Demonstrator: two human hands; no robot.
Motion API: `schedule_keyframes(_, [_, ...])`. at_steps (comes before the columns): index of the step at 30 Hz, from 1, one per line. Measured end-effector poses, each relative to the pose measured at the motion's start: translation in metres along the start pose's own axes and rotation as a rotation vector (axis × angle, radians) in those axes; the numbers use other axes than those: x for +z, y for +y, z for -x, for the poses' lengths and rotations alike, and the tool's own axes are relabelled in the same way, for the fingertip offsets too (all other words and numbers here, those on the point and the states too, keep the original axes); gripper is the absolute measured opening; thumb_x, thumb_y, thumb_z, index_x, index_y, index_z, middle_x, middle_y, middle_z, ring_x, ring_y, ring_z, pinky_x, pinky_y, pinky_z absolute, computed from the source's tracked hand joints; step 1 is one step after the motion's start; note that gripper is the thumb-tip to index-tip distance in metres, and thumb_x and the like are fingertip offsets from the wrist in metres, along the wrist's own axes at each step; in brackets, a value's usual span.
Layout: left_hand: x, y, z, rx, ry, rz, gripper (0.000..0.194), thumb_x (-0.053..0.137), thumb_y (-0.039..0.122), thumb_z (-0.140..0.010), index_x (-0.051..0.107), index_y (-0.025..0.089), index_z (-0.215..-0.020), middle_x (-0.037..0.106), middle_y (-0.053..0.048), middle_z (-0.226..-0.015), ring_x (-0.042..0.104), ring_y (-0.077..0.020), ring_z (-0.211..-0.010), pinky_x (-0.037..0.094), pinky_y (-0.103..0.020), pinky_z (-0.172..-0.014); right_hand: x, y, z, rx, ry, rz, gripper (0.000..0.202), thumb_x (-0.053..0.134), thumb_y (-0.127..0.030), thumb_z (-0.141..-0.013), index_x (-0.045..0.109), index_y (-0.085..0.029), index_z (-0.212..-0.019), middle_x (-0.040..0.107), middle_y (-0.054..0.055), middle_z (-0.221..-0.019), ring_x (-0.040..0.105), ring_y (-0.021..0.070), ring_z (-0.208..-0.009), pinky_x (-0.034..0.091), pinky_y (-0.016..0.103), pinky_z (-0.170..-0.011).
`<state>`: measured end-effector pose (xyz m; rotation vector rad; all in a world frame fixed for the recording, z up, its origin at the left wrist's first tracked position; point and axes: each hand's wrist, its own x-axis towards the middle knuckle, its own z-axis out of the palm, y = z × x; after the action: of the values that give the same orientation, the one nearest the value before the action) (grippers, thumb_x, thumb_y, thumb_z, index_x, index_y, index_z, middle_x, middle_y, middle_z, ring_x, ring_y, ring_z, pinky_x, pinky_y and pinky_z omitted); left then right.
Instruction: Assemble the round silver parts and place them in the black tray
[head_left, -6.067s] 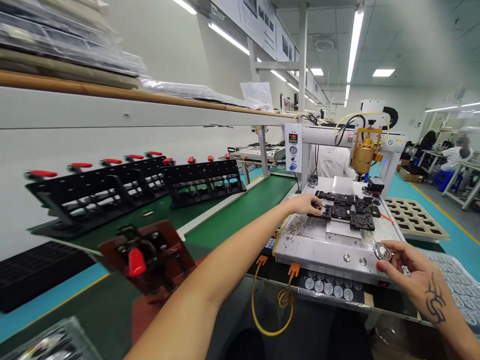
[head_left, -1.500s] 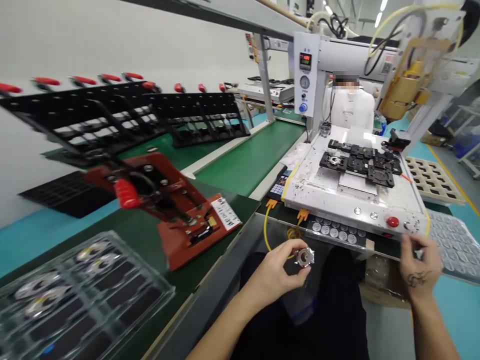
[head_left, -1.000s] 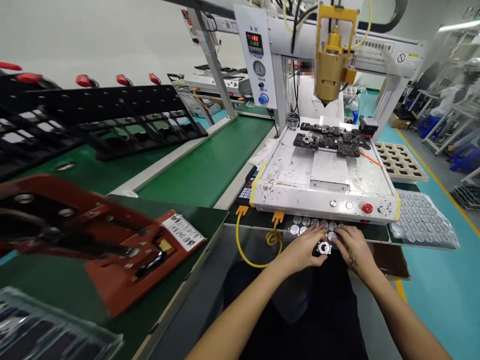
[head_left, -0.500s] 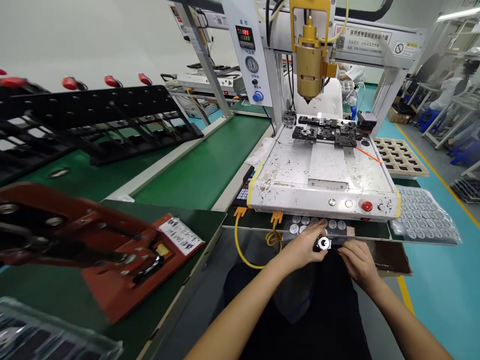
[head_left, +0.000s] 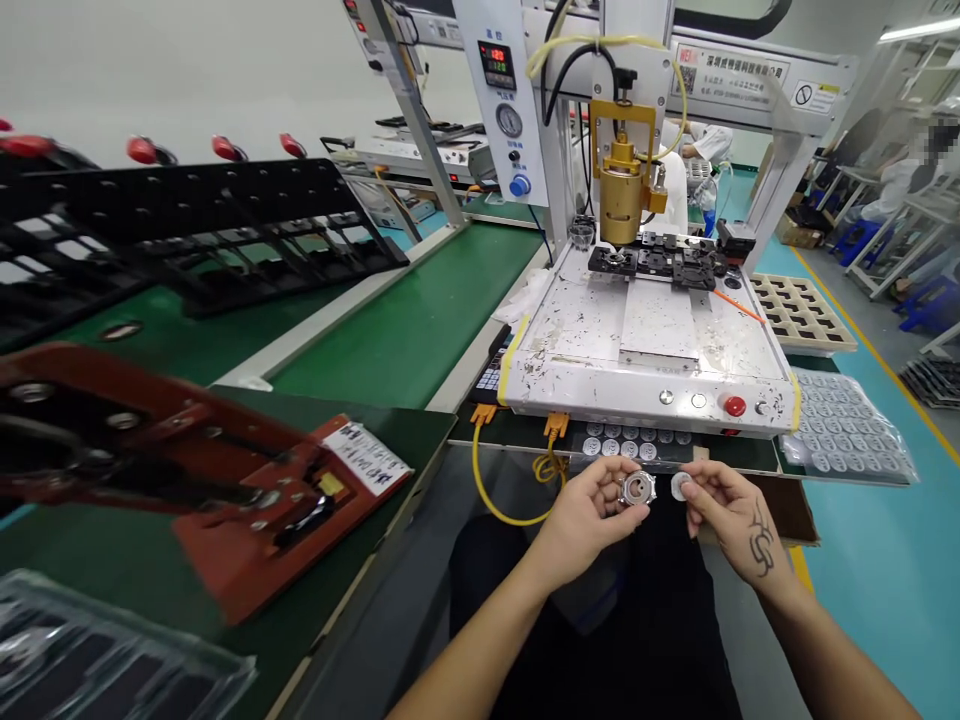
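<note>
My left hand grips a round metal watch case by its edge, with the open ring facing up. Close to its right, my right hand pinches a small pale disc between thumb and fingers. The disc and the case are apart. Behind both hands, a sheet of round white stickers lies at the bench edge, under the front of the white machine.
The gold dispensing head hangs over black fixtures. A red press stands at left, beside a green belt. Yellow cable loops below the bench. A partitioned tray and bagged discs lie right.
My right hand has turned and risen slightly, now showing the pale disc. The left hand has shifted left, its fingers curled around the case. The gold head has come down toward the fixtures.
</note>
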<state>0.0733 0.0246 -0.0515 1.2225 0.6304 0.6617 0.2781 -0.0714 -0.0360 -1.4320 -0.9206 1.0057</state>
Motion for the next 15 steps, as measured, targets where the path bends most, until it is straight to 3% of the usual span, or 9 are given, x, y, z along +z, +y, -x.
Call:
schedule_keyframes(3, [-0.005,0.008,0.019,-0.112,0.076,0.292,0.054,0.096,0.026,-0.073,0.064,0.017,-0.116,0.077,-0.005,-0.104,0.080,-0.0219,-0.092,0.065,-0.036,-0.089,0.019,-0.003,-0.007,0.080,-0.103,-0.131,0.039,0.087,-0.054,-0.087,0.068,-0.020,-0.093,0.062,-0.004,-0.061,0.060,0.0136,-0.050,0.052,0.028,-0.054])
schedule_keyframes(6, [-0.010,0.016,0.034,-0.157,0.154,0.376,0.060,0.100,0.023,-0.070,0.067,0.016,-0.119,0.081,-0.011,-0.110,0.080,-0.0283,-0.107,0.062,-0.042,-0.102,0.028,0.002,-0.011,0.094,-0.167,-0.178,0.038,0.086,-0.052,-0.088,0.067,-0.020,-0.093,0.063,-0.005,-0.061,0.061,0.0135,-0.050,0.053,0.028,-0.055])
schedule_keyframes(10, [-0.013,0.024,0.050,-0.143,0.207,0.456,0.058,0.095,0.034,-0.081,0.069,0.015,-0.129,0.080,-0.015,-0.122,0.078,-0.0319,-0.116,0.058,-0.050,-0.112,0.033,0.004,-0.010,0.100,-0.241,-0.179,0.034,0.083,-0.050,-0.092,0.067,-0.020,-0.095,0.064,-0.004,-0.064,0.063,0.0135,-0.054,0.054,0.027,-0.058])
schedule_keyframes(15, [-0.016,0.023,0.059,-0.092,0.193,0.464,0.054,0.087,0.041,-0.090,0.071,0.014,-0.134,0.081,-0.015,-0.122,0.075,-0.0318,-0.122,0.056,-0.052,-0.115,0.036,-0.003,-0.008,0.239,-0.399,-0.251,0.036,0.080,-0.050,-0.095,0.062,-0.020,-0.089,0.058,-0.005,-0.060,0.056,0.0116,-0.051,0.050,0.026,-0.055])
